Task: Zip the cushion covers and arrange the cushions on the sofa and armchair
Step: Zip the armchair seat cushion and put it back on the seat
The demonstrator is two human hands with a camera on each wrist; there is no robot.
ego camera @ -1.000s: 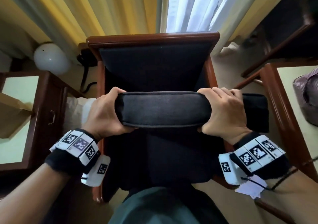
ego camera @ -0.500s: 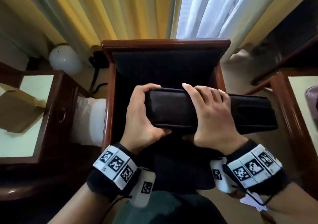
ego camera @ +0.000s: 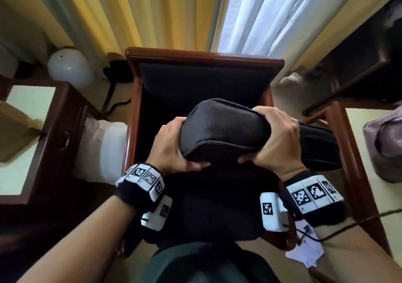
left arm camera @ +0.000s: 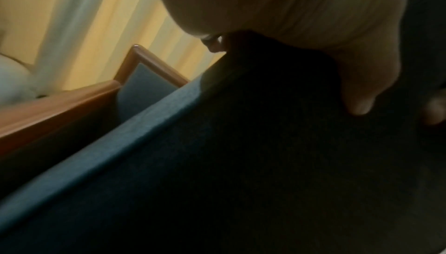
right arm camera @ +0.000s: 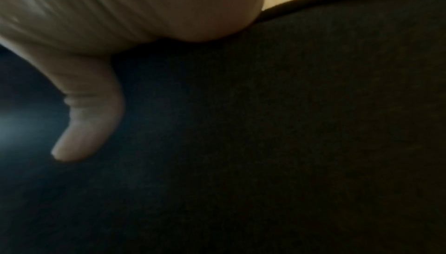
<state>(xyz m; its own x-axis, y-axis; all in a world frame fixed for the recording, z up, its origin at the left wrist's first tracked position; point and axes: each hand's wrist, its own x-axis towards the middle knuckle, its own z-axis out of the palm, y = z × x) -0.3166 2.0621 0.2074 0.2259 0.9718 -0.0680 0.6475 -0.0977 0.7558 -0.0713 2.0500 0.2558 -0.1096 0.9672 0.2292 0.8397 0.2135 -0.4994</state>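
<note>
A dark grey cushion point(ego camera: 226, 128) hangs over the seat of the wooden armchair point(ego camera: 204, 54), its far end sticking out past the right armrest. My left hand point(ego camera: 171, 150) grips its near left corner, thumb underneath. My right hand point(ego camera: 276, 139) grips it further right, fingers curled over the top edge. In the left wrist view the cushion point(left arm camera: 241, 162) fills the lower frame, with the armchair corner point(left arm camera: 135, 52) behind. The right wrist view shows my thumb point(right arm camera: 89, 124) pressed on the dark cushion point(right arm camera: 265, 124). No zip shows.
A wooden side table point(ego camera: 43, 117) stands left of the armchair, with a white lamp globe point(ego camera: 69, 67) behind it. Another wooden table point(ego camera: 352, 152) on the right carries a striped bag point(ego camera: 385, 143). Yellow and white curtains point(ego camera: 174, 10) hang behind the chair.
The cushion has turned, its left end coming up and toward me. My hands have shifted their hold and sit closer together on its near end.
</note>
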